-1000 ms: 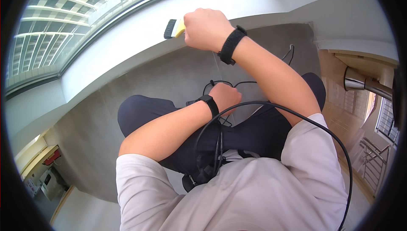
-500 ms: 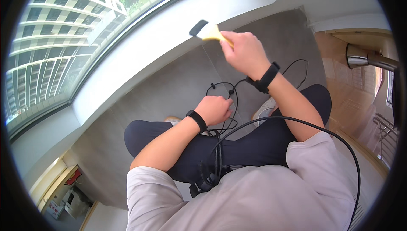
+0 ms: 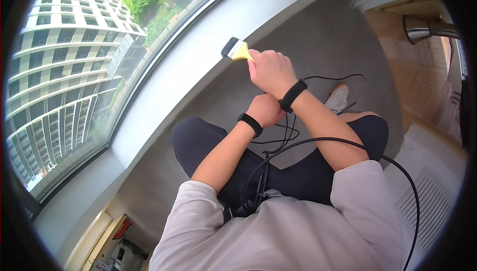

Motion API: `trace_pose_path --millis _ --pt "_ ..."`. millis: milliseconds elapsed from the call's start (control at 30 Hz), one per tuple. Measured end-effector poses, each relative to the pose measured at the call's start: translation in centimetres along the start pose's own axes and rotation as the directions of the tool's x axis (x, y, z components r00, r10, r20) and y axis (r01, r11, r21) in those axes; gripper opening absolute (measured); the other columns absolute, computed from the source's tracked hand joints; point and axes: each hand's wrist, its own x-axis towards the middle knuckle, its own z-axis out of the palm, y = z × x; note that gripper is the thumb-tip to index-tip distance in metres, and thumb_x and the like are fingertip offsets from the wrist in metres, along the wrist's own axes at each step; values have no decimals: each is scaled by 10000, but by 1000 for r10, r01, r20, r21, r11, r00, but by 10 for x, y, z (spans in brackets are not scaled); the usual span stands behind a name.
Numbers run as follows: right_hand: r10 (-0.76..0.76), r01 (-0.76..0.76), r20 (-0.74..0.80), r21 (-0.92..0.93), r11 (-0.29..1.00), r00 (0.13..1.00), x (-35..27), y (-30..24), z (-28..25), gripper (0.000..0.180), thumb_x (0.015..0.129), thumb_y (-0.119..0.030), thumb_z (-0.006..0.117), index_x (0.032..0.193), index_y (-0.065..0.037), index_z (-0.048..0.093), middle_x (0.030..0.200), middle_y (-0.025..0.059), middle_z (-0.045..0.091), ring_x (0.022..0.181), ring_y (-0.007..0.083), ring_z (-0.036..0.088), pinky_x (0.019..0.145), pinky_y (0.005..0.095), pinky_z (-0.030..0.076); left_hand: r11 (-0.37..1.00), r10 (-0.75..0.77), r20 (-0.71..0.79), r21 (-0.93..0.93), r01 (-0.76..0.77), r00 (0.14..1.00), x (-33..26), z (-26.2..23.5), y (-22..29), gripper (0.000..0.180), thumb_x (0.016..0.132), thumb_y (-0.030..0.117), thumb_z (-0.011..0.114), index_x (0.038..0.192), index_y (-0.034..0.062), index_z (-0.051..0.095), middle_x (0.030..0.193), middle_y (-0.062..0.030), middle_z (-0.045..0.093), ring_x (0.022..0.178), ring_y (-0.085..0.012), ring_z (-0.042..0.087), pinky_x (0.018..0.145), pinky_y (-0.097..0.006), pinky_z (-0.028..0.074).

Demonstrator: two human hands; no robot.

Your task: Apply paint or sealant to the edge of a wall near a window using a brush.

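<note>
My right hand (image 3: 272, 73) is closed round the yellow handle of a flat paintbrush (image 3: 239, 50). The brush has a pale ferrule and dark bristles, which point left over the white window ledge (image 3: 198, 47); whether they touch it I cannot tell. Just below, my left hand (image 3: 266, 109) is curled closed beside my right wrist. Its fingertips are partly hidden, so what they hold, if anything, does not show. Black cables (image 3: 290, 132) run close by that hand and down between my legs.
A large window (image 3: 149, 62) fills the upper left, beyond the ledge. Grey floor (image 3: 318, 37) lies ahead of my bent legs. A thick black cable (image 3: 405, 171) loops across my right arm. To the right are a slatted white vent (image 3: 427, 206) and a metal cylinder (image 3: 417, 30).
My left hand has moved up and right, coming up against the right wrist. The brush has dropped slightly lower in view, its bristles still leftward. The whole view has shifted.
</note>
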Motion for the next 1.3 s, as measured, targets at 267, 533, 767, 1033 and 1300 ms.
trace_pose_path --millis 267,533,767,1033,1300 --pt "-22 33 141 -74 997 990 -3 -8 -8 159 951 -221 608 994 -74 650 730 164 674 698 387 686 609 488 556 774 337 -496 -338 -535 800 21 27 5 228 819 197 760 989 72 675 951 -135 716 968 -349 669 853 -432 529" --pt "70 -58 176 -73 996 982 -9 -3 6 267 942 -235 629 1146 -75 690 727 167 671 671 379 669 589 495 532 761 322 -71 -573 -303 944 24 23 8 351 857 289 739 1131 91 644 1175 -136 668 1174 -311 591 1047 -423 442" --pt "-7 4 -14 -144 990 1000 -16 1 13 272 938 -195 642 1182 -95 707 670 113 625 605 332 646 540 435 519 733 334 -269 -529 -428 904 24 15 6 360 905 269 709 1217 107 630 1205 -116 651 1146 -305 579 1010 -416 438" --pt "20 -71 -233 -212 975 972 -13 -3 14 288 925 -226 655 1177 -88 679 652 105 612 570 338 657 494 431 516 676 317 -510 -470 -567 800 29 21 7 179 893 223 712 1003 87 674 956 -97 664 959 -291 618 874 -406 487" --pt "34 -78 -185 -240 968 982 -9 -7 11 307 909 -178 675 1199 -82 696 625 93 572 544 311 605 487 414 475 783 255 -3 -587 -209 967 18 38 12 300 898 199 646 1169 68 644 1237 -157 662 1234 -332 568 1035 -447 443"
